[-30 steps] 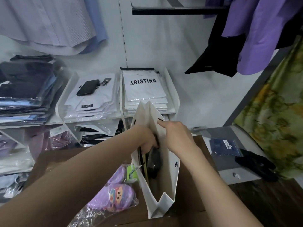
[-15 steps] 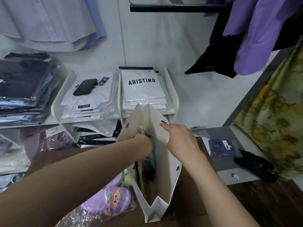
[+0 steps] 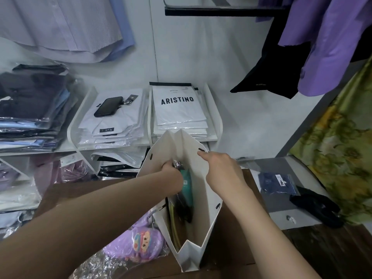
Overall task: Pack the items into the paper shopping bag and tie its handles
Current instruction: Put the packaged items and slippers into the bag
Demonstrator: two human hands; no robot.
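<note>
A white paper shopping bag (image 3: 209,224) stands open on a brown surface (image 3: 233,234). My left hand (image 3: 172,176) reaches into its mouth and grips a teal and black item in clear wrap (image 3: 186,190), which stands partly inside the bag. My right hand (image 3: 223,174) holds the bag's right wall near the top, fingers curled over the rim, index finger pointing along the edge. A purple plush item in clear wrap (image 3: 138,244) lies to the left of the bag. The bag's handles are not visible.
White shelf trays behind hold packaged shirts (image 3: 179,109) and a black phone (image 3: 108,106). Stacked packaged clothes (image 3: 32,109) sit at the left. A blue packet (image 3: 277,183) and a dark cloth (image 3: 318,206) lie on a grey ledge at the right. Shirts hang overhead.
My left hand has risen from deep inside the bag to its mouth, and the teal wrapped item now shows beside it. The bag's mouth has spread wider. My right hand keeps its hold.
</note>
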